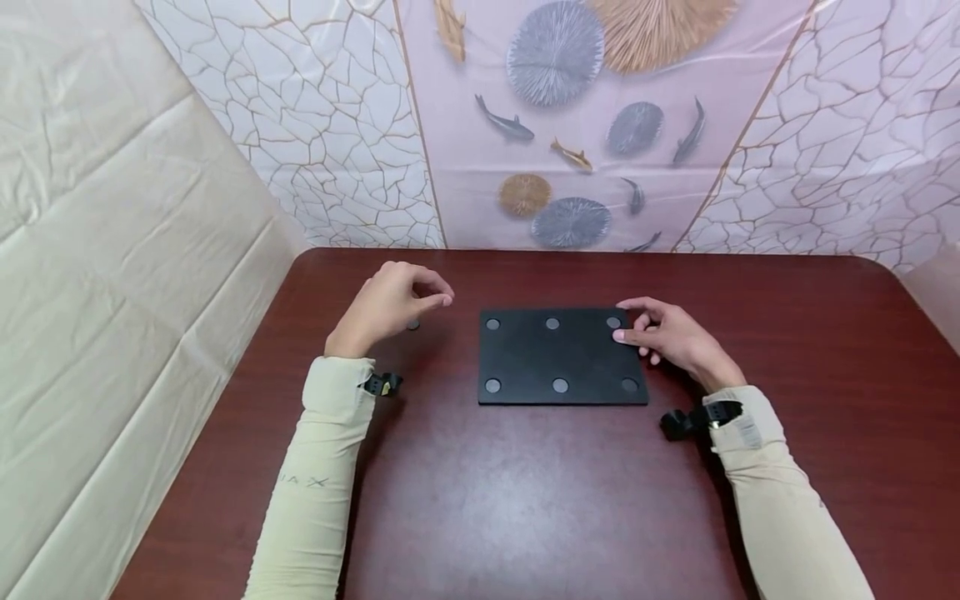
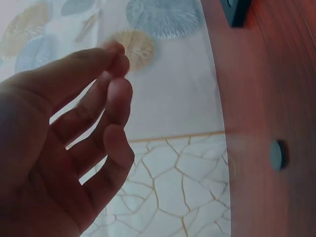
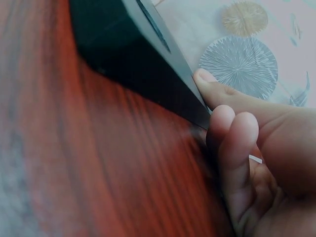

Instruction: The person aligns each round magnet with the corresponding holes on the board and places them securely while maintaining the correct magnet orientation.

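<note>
A black rectangular board (image 1: 525,354) lies flat on the table, with several round grey spots set in two rows. The lower right spot looks darker than the others. My right hand (image 1: 678,340) holds the board at its upper right edge; the thumb rests on top and fingers lie against the side. My left hand (image 1: 382,304) hovers to the left of the board, fingers loosely bent and thumb close to the index finger. Nothing shows between those fingertips. Below this hand, a small dark disc (image 2: 278,155) lies on the table, partly covered in the head view.
The dark red wooden table (image 1: 540,500) has rounded far corners. Behind it hangs a patterned sheet (image 1: 570,158), and a pale cloth wall (image 1: 112,275) slopes along the left side. Both wrists wear black straps with small devices.
</note>
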Motion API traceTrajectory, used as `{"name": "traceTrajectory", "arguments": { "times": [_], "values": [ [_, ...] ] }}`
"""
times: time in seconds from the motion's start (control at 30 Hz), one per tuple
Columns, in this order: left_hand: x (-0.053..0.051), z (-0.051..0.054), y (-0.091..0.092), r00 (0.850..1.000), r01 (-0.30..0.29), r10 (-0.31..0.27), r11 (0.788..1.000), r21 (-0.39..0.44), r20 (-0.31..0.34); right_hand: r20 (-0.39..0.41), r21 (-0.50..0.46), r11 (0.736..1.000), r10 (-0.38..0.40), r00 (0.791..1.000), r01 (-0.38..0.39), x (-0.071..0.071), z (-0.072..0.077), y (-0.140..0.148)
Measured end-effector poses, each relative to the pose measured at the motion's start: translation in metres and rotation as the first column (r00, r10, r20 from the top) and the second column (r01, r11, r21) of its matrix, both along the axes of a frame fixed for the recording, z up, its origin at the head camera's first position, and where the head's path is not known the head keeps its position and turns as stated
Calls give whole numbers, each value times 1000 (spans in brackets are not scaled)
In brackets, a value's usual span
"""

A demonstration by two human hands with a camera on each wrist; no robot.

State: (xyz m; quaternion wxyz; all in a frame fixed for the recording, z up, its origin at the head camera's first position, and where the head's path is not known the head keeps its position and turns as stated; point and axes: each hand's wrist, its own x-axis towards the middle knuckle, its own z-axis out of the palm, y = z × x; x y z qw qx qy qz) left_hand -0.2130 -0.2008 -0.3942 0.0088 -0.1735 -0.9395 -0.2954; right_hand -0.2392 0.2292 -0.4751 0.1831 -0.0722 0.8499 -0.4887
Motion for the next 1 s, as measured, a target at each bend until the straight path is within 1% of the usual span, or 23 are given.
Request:
{"name": "traceTrajectory", "arguments": {
  "times": [0.1, 0.2, 0.3, 0.4, 0.47, 0.57, 0.8, 0.9, 1.0],
  "values": [
    [-1, -5, -8, 999, -36, 36, 999, -35, 6, 5, -8, 1000, 1, 1000, -1, 0, -4, -1],
    [-2, -11, -18, 998, -51, 53, 996, -67, 29, 1, -13, 1000, 4, 1000, -4, 0, -5, -2],
    [-6, -18, -27, 997, -41, 47, 995, -88, 63, -5, -16, 1000, 3, 1000, -3, 0, -5, -3],
    [-11, -25, -33, 995, -13, 21, 996, -85, 98, -10, -9, 1000, 3, 1000, -3, 2, -5, -1],
    [-13, -29, -36, 992, 7, 2, 997, -77, 123, -14, -4, 1000, 7, 1000, -7, 3, -5, 0],
    [-16, -33, -39, 987, 15, -2, 997, -81, 159, -19, 3, 1000, 6, 1000, -6, 3, -5, 1],
    [-19, -40, -41, 975, -2, 32, 991, -137, 221, -38, 6, 1000, 9, 999, -9, 1, -4, 3],
    [-20, -43, -42, 971, -12, 45, 990, -138, 235, -33, 3, 1000, 10, 999, -9, -1, -4, 3],
    [-20, -47, -46, 971, -20, 50, 991, -129, 235, -28, -2, 1000, 14, 1000, -14, -3, -6, 2]
  ]
}}
